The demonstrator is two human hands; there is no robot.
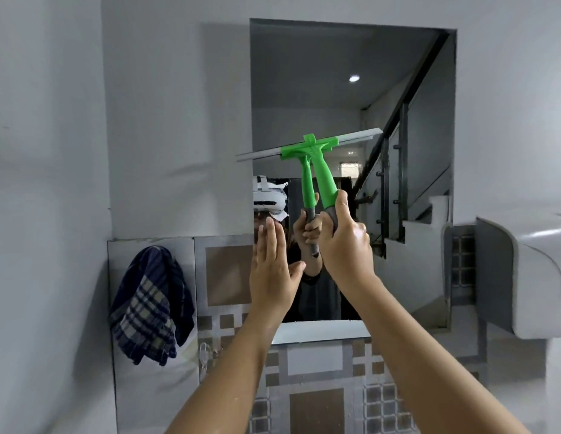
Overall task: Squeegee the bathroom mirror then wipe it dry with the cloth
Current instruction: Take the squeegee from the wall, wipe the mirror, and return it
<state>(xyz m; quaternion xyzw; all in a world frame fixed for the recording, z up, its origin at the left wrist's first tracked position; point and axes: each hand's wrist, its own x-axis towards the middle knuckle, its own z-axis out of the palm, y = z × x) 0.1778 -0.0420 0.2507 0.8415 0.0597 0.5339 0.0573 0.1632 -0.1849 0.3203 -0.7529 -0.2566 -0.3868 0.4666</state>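
Note:
The rectangular mirror (351, 98) hangs on the white wall straight ahead. My right hand (346, 245) grips the grey lower end of a green squeegee (324, 177); its long grey blade lies tilted across the mirror's middle, left end past the mirror's left edge. My left hand (273, 270) is flat, fingers together and upward, at the mirror's lower left edge; whether it touches the glass I cannot tell. A dark blue plaid cloth (152, 305) hangs on the tiled wall to the lower left, apart from both hands.
A white wall-mounted dispenser (530, 270) juts out at the right, close to the mirror's lower right corner. Patterned grey and brown tiles (317, 402) cover the wall below the mirror. A small metal hook (204, 352) sits under the cloth. The mirror reflects a staircase.

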